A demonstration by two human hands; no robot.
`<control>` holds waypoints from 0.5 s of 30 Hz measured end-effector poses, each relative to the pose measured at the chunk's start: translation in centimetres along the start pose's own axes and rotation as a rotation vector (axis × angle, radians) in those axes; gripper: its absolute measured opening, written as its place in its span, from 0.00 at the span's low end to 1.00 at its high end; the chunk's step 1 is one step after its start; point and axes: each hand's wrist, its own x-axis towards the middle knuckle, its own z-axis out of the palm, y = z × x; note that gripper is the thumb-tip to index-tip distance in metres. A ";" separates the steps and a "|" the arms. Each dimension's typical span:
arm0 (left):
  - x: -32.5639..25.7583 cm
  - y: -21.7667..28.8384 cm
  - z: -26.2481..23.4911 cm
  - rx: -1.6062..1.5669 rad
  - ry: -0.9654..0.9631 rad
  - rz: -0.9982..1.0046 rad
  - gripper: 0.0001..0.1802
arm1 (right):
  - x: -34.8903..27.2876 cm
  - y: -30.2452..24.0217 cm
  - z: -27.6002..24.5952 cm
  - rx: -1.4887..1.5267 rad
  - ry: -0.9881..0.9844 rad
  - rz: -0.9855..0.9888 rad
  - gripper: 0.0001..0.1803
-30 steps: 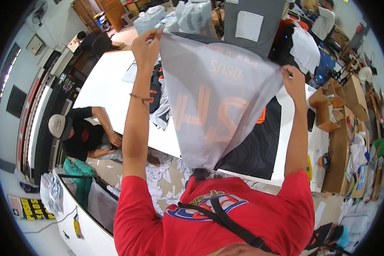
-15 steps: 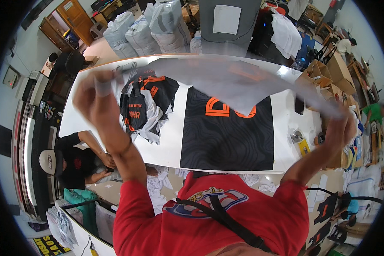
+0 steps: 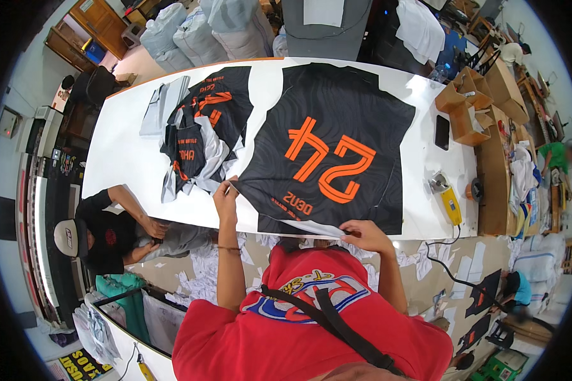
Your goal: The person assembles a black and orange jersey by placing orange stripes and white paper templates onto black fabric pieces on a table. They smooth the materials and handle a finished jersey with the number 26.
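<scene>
A black jersey panel (image 3: 362,105) with orange print lies spread on the white table, printed side up, over another dark fabric piece whose edge shows at the front. My left hand (image 3: 225,202) pinches its left near corner between thumb and fingers. At the table's front edge, my right hand (image 3: 367,237) is closed on the panel's near edge, where the fabric folds up and shows its pale underside (image 3: 314,227). Left of the panel sits a loose pile of black-and-orange cut pieces (image 3: 194,149) with pale backs showing.
A yellow electric cutter (image 3: 450,203) with a cord and a black phone (image 3: 442,132) lie on the table's right side. Cardboard boxes (image 3: 467,95) stand beyond them. A person in black (image 3: 124,228) sits by the near left edge. Fabric scraps (image 3: 419,260) litter the floor.
The panel was a blurred pale sheet held high between my wide-spread hands; now it lies on the table, print up. Both hands have come down and closer together, near the front edge.
</scene>
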 end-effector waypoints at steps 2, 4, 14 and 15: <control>1.4 -3.8 -2.2 -0.095 0.005 0.007 0.11 | 0.9 0.2 1.4 -0.021 -0.018 -0.096 0.20; 0.2 -4.1 -0.7 -0.068 0.244 -0.079 0.19 | 0.8 0.5 2.7 -0.062 -0.033 -0.129 0.20; -16.3 -3.3 2.8 0.066 -0.181 -0.983 0.38 | -1.4 -0.4 7.3 -0.172 -0.144 -0.274 0.20; -17.5 -3.7 3.6 -0.014 -0.193 -0.952 0.34 | -1.6 -0.8 7.7 -0.194 -0.183 -0.285 0.20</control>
